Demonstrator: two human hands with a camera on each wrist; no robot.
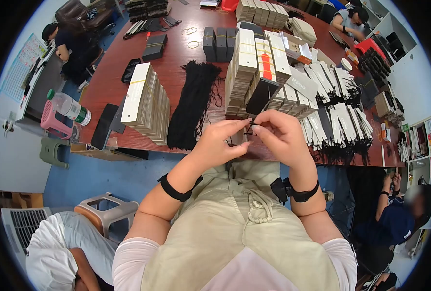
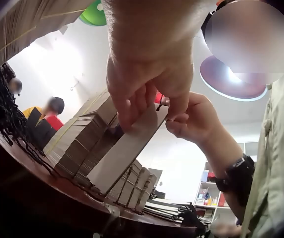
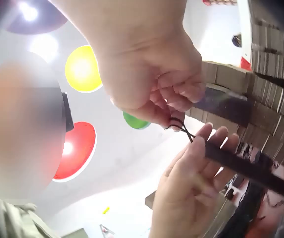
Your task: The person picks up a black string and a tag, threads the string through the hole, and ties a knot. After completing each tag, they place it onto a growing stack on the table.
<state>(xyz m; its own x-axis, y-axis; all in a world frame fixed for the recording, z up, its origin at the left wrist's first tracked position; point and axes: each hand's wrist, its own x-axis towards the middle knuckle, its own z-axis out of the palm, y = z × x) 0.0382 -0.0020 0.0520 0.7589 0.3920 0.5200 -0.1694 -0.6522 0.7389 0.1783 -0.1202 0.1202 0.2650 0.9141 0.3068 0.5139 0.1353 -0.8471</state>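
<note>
My left hand [image 1: 220, 140] holds a long narrow card tag between thumb and fingers; the tag [image 2: 127, 151] looks pale in the left wrist view, and its other face [image 3: 246, 171] is dark in the right wrist view. A thin black cord [image 3: 185, 131] loops from the tag's near end. My right hand [image 1: 281, 138] pinches that cord between thumb and fingertips, close to the left fingertips. Both hands are above the table's front edge. Beyond them stand banded stacks of pale tags [image 1: 242, 63].
Left on the red table [image 1: 104, 82] are another banded stack [image 1: 145, 102] and a bundle of black cords [image 1: 191, 106]. Corded tags [image 1: 344, 121] spread to the right. A bottle [image 1: 70, 107] stands at far left. Other people sit around the room.
</note>
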